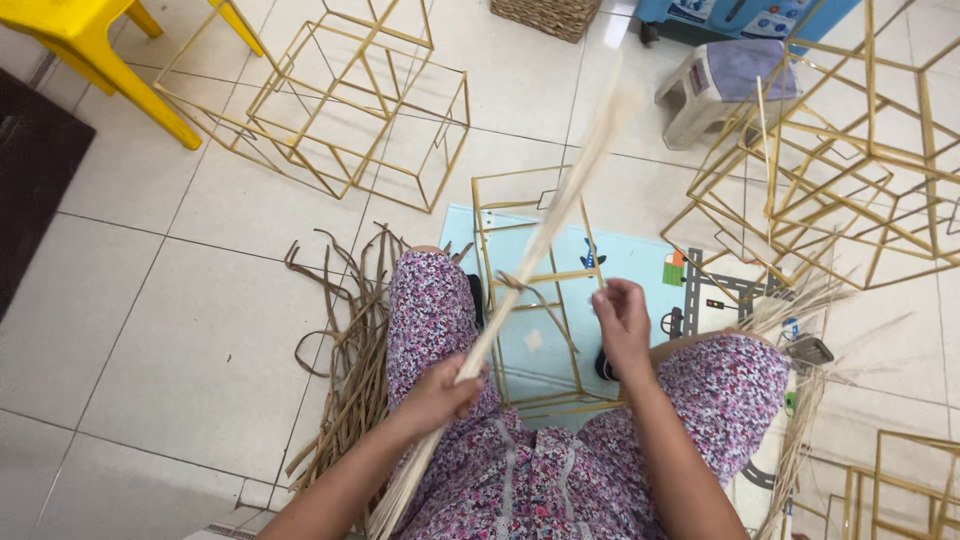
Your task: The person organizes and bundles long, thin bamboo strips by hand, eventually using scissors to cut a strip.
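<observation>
Nearest, at the bottom edge: flowered clothing (530, 480) over two spread knees. Just above it, left hand (437, 395) closed around a bundle of pale cane strips (545, 235), gripped low on its length, slanting up and to the right, the far tip blurred. Right hand (622, 320) raised between the knees, fingers pinched together; too small to tell what, if anything, sits between them.

Between both hands, standing on a light blue play mat (640, 265): a half-built cane frame (487, 290), with a dark strip looped around one of its bars. Judged from this, mid-binding on that frame, bundle at the ready. Calls for a steady frame and room to swing the long bundle.

Left of the knee, a heap of dark loose strips (350, 350); right, a spray of pale splints (800, 400). Crowding farther out, finished cube frames far left (350, 110) and far right (850, 170), close enough to catch the tip. Beyond, a yellow chair (90, 40), a low stool (715, 85), a woven basket (545, 15).
</observation>
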